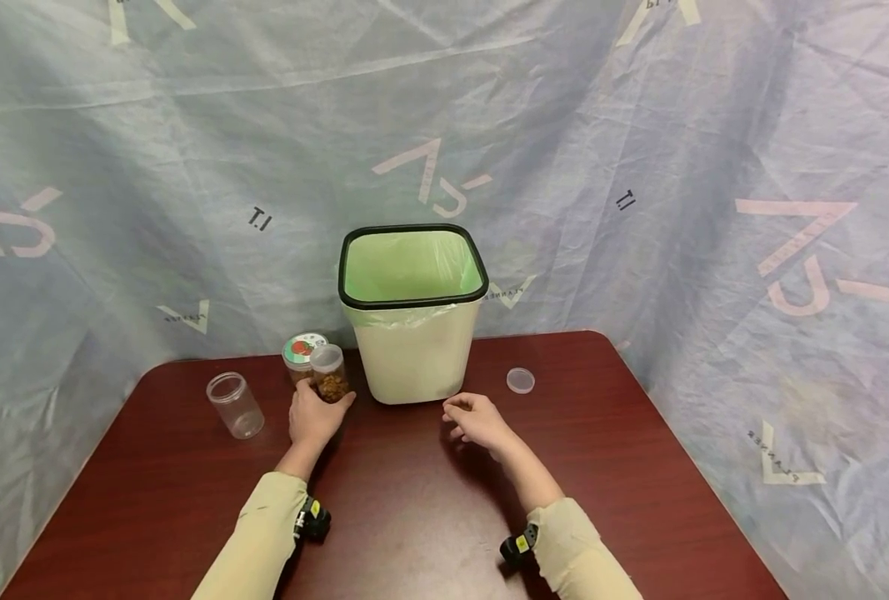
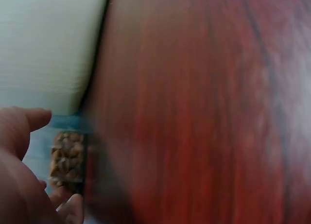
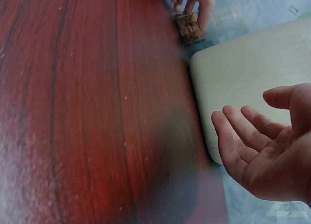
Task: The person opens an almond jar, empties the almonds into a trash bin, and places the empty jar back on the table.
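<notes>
A clear jar (image 1: 328,363) with brown nut-like pieces in its lower part stands left of the bin. My left hand (image 1: 315,419) is at its near side, thumb to the right and fingers to the left. In the left wrist view, a gap shows between the raised thumb (image 2: 39,118) and the brown contents (image 2: 68,158). A second jar with a green-and-red printed lid (image 1: 304,347) stands right behind, partly hidden. My right hand (image 1: 480,423) hovers before the bin's right corner, holding nothing, its fingers loosely bent and apart in the right wrist view.
A white bin (image 1: 414,358) with a black rim and green liner stands at the table's back. An empty clear jar (image 1: 237,410) stands uncapped at left. A round translucent lid (image 1: 521,381) lies right of the bin. A printed cloth (image 1: 264,167) hangs behind the dark red table (image 1: 399,517).
</notes>
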Available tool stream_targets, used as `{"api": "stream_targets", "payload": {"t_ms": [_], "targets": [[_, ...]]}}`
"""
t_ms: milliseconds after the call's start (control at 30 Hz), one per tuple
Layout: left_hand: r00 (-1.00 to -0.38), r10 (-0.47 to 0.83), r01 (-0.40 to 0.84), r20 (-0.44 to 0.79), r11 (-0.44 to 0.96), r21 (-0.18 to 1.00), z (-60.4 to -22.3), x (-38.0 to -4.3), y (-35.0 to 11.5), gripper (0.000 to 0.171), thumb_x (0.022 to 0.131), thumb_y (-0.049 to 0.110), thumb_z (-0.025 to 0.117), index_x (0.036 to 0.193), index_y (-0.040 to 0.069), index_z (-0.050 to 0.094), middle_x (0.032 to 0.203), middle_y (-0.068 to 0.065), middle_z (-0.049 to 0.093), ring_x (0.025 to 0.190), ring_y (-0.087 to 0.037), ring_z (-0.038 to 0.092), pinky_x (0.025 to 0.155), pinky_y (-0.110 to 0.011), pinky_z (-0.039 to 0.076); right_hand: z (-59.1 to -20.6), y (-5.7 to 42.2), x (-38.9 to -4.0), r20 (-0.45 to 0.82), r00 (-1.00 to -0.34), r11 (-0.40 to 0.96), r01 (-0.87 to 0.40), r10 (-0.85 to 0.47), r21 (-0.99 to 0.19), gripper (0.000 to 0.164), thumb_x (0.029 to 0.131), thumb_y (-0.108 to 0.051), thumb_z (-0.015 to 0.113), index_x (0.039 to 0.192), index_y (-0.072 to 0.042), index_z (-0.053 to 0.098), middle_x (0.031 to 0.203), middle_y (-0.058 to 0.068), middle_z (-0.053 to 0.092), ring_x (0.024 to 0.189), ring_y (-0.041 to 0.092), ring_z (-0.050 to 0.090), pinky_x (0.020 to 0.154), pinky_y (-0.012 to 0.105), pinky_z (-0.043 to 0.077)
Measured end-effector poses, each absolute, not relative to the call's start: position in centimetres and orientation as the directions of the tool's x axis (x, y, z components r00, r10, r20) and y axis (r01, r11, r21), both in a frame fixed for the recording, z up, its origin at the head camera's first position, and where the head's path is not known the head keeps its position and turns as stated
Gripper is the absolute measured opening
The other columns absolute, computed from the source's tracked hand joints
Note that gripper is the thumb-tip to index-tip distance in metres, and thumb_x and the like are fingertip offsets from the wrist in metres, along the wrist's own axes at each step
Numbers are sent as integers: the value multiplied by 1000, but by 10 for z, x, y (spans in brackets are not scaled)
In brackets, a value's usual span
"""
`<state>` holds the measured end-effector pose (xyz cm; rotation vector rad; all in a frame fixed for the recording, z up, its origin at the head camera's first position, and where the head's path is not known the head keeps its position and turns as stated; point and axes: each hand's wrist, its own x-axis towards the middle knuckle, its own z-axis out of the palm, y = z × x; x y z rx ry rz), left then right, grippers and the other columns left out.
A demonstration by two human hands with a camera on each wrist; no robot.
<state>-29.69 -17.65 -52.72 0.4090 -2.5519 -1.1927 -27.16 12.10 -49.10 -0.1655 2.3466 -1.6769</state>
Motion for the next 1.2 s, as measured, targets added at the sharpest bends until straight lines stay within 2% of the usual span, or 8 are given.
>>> {"api": "stream_targets", "payload": {"t_ms": [167,500,800,1000,1200], "targets": [[-878,-457,-169,144,575,800,-532,-302,-168,81,74,45,80,134,5,42,123,-21,52,111,-43,51,87,-59,43,-495,125,-272,-139,-962,334,54,-235,-941,33,100,-18,52,122,5,59,108,21,67,83,36,69,67,39,54],[-843,-522,-195,133,527,827,-531,-308,-168,69,76,38,81,129,7,47,125,-20,56,112,-42,52,90,-59,42,-498,127,-272,-138,-961,329,54,-238,-943,32,100,-17,51,121,6,58,108,22,67,83,36,68,67,43,55],[-849,-498,-140,179,537,832,-534,-301,-173,69,74,38,83,128,10,51,122,-18,58,112,-41,53,90,-58,42,-498,129,-268,-142,-963,319,63,-231,-946,32,100,-16,51,121,7,58,107,22,67,83,38,68,68,45,55],[-865,-463,-113,196,559,821,-528,-283,-177,68,74,39,83,127,9,52,120,-17,60,111,-39,55,89,-57,43,-495,130,-263,-137,-964,319,59,-230,-946,32,100,-17,53,121,5,59,107,22,67,84,39,68,70,47,54],[-876,-395,-27,277,614,789,-517,-262,-178,69,73,39,84,127,10,54,118,-15,61,109,-37,57,86,-56,45,-490,130,-256,-124,-964,335,39,-236,-941,32,100,-18,52,121,4,59,106,20,68,82,37,68,71,48,53]]}}
